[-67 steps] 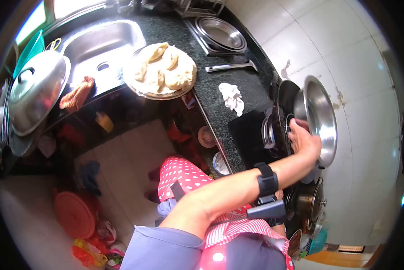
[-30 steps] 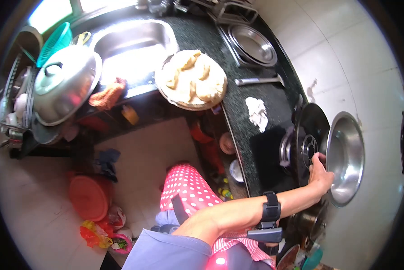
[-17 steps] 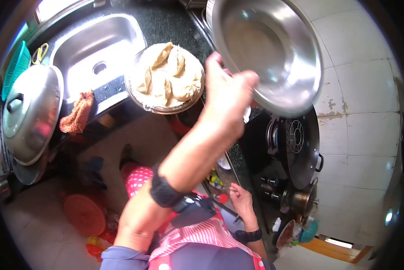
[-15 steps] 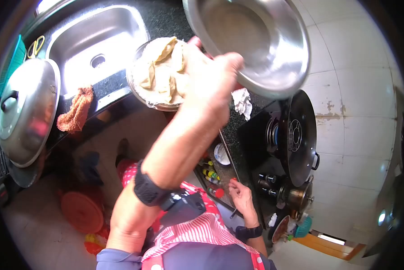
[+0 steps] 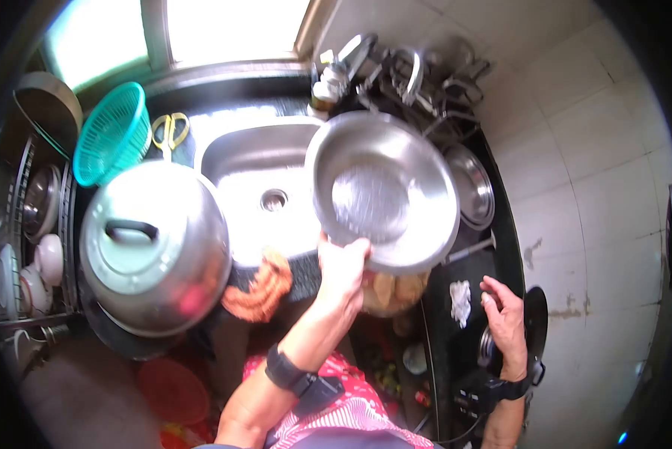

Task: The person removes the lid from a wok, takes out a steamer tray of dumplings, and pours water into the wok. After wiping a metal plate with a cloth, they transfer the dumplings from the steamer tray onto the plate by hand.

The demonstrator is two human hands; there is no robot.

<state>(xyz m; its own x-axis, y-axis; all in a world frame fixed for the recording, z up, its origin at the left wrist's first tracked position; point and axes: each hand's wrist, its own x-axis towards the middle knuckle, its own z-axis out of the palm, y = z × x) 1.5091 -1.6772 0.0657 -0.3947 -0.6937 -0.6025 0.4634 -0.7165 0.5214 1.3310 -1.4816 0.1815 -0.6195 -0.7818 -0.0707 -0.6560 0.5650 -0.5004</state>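
Observation:
In the head view my left hand [image 5: 342,273] is closed on the near rim of a wide stainless steel basin [image 5: 373,198]. The basin is tilted, its hollow facing me, and overlaps the right side of the sink [image 5: 265,176]. Nothing shows inside it. Partly hidden beneath the basin is a bowl of pale, dough-like pieces [image 5: 396,290]. My right hand [image 5: 505,314] hovers over the counter at the right with fingers apart, holding nothing. Close to its fingertips lies a crumpled white paper or cloth [image 5: 460,303].
A large domed lid [image 5: 156,247] stands left of the sink, with an orange cloth [image 5: 261,288] by the sink's front edge. Behind are yellow scissors [image 5: 170,133] and a green basket [image 5: 113,135]. Metal bowls [image 5: 471,187] sit at right; a dark wok [image 5: 536,322] is beyond my right hand.
The view has turned toward the sink. My left hand has carried the basin from over the right-hand counter to the sink's edge. My right hand has risen beside the crumpled white piece.

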